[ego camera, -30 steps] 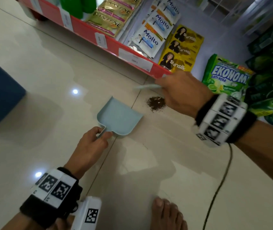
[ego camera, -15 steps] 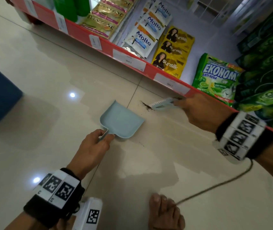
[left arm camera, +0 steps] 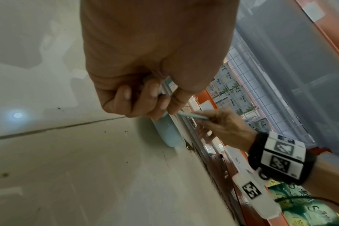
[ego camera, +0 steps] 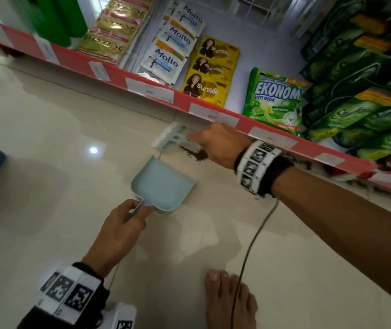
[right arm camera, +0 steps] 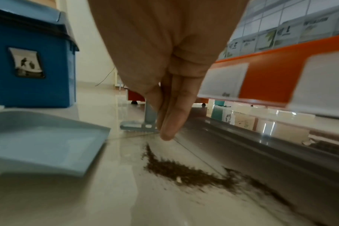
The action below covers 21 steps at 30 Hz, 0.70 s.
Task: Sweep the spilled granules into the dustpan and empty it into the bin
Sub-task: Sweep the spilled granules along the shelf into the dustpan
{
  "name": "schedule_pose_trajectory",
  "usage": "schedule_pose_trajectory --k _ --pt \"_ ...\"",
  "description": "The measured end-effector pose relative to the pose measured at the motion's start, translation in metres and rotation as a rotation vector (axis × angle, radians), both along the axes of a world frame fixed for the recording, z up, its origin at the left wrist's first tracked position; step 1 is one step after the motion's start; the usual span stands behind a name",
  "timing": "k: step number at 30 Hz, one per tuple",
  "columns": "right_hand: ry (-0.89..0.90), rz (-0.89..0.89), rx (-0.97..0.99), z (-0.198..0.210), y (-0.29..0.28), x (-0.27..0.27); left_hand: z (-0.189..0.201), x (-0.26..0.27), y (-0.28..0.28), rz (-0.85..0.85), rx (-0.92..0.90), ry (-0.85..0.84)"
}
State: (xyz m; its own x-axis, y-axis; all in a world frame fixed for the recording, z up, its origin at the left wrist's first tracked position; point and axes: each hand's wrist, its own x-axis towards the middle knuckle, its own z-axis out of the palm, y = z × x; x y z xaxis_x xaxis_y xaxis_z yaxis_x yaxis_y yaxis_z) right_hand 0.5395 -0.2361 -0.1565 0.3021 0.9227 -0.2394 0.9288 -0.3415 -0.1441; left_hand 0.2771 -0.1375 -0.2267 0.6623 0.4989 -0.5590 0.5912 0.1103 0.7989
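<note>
Glossy cream floor tiles (ego camera: 47, 198) run up to a red-edged shop shelf (ego camera: 118, 76) stocked with sachets and green packets. From the head view, the pale blue dustpan (ego camera: 163, 186) lies flat on the floor at centre, its open mouth toward one o'clock. The left hand (ego camera: 121, 231), at seven o'clock of the pan, curls its fingers round the pan's handle. Dark granules (ego camera: 195, 154) lie in a small streak just beyond the pan's mouth, at its one o'clock, close to the shelf's foot. The right hand (ego camera: 216, 144) hovers over them, pinching the handle of a small pale brush (ego camera: 169, 138) whose head points to nine o'clock. A bare foot (ego camera: 230, 302) stands at six o'clock with a thin cable (ego camera: 249, 252) trailing over it.

From the left wrist view, the left hand (left arm camera: 145, 64) wraps fingers and thumb round the handle, and the dustpan (left arm camera: 166, 134) rests on the floor beyond, with granules (left arm camera: 192, 148) scattered at its far edge.

From the right wrist view, the right hand (right arm camera: 164, 68) has its fingers pressed together on the brush (right arm camera: 143, 123). The dustpan (right arm camera: 44, 140) sits at nine o'clock, the granules (right arm camera: 180, 172) lie at five o'clock on the tile, and a blue bin (right arm camera: 33, 61) stands at ten o'clock behind the pan.
</note>
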Motion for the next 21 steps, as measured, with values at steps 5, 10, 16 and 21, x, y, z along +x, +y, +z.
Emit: schedule_pose_trajectory --k 5,10,16,21 --pt "0.032 0.032 -0.113 0.017 -0.054 0.009 -0.003 -0.01 0.004 0.056 -0.024 0.01" --pt "0.029 0.018 0.082 0.021 -0.039 -0.007 0.0 -0.008 0.009 0.077 -0.023 0.023" --pt "-0.178 -0.117 0.086 -0.001 0.047 -0.022 0.013 -0.006 0.027 0.036 0.042 0.022" --pt "-0.156 -0.097 -0.09 -0.007 0.029 -0.012 0.008 -0.007 0.026 0.046 0.037 0.023"
